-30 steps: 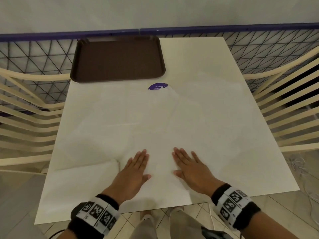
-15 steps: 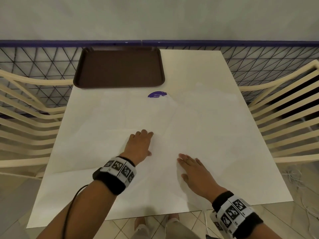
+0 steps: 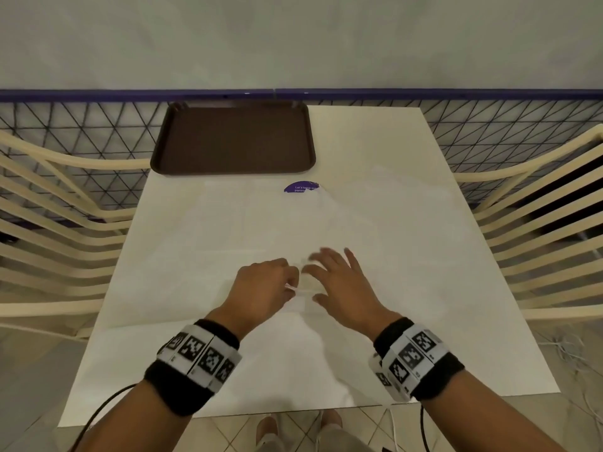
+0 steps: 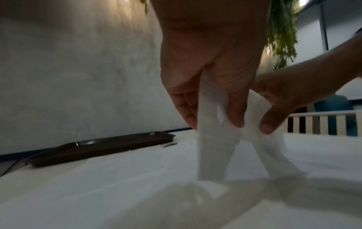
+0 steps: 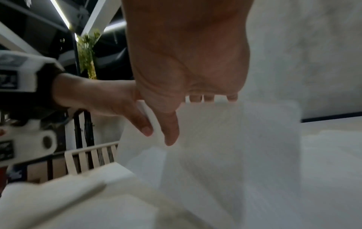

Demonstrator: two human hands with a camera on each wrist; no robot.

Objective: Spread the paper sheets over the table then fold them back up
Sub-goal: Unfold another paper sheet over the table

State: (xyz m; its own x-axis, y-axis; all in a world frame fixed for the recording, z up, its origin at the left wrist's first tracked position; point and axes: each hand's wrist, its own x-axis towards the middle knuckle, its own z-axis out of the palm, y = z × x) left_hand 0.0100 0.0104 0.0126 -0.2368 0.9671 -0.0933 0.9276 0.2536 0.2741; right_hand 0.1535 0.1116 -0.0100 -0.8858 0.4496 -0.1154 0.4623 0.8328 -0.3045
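From the head view, the paper sheets lay spread over most of the white table, their far edge just short of a brown tray and partly covering a purple sticker. Near the middle, the left hand pinched a raised ridge of paper with curled fingers, while the right hand was just beside it, fingers fanned wide over the same ridge.

In the left wrist view, the left hand gripped a strip of paper between thumb and fingers, lifting it off the surface; the right hand pinched the neighbouring fold.

In the right wrist view, the right hand had its thumb in front of a lifted panel of paper and its fingertips behind the top edge; the left hand touched it alongside.
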